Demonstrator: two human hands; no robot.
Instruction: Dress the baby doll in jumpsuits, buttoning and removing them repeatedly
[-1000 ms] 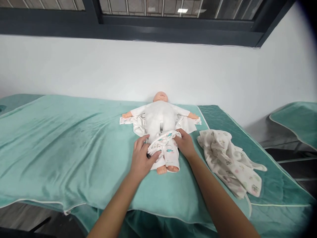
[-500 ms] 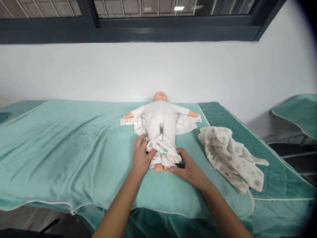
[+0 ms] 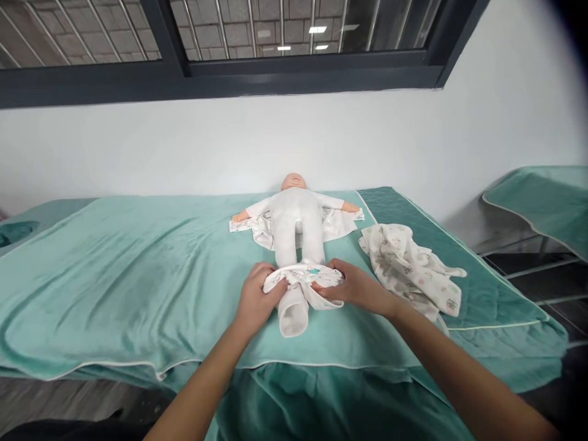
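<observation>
A baby doll [image 3: 296, 217] in white lies on its back on a teal towel [image 3: 138, 269], head toward the wall, arms spread over an open printed top [image 3: 340, 222]. Small printed trousers [image 3: 301, 288] are bunched at the doll's feet, one white leg end hanging toward me. My left hand [image 3: 257, 300] is closed on the left side of the bunched trousers. My right hand [image 3: 353, 286] is closed on their right side. The doll's feet are hidden by the cloth.
A crumpled printed cloth [image 3: 408, 266] lies on the towel to the right of the doll. A white wall and a dark window frame [image 3: 229, 79] rise behind the bed. Another teal-covered bed [image 3: 546, 205] stands at the far right.
The trousers have slid down the doll's legs to its feet, which they now cover. Both hands have moved toward me with the cloth, and the view has tilted up slightly.
</observation>
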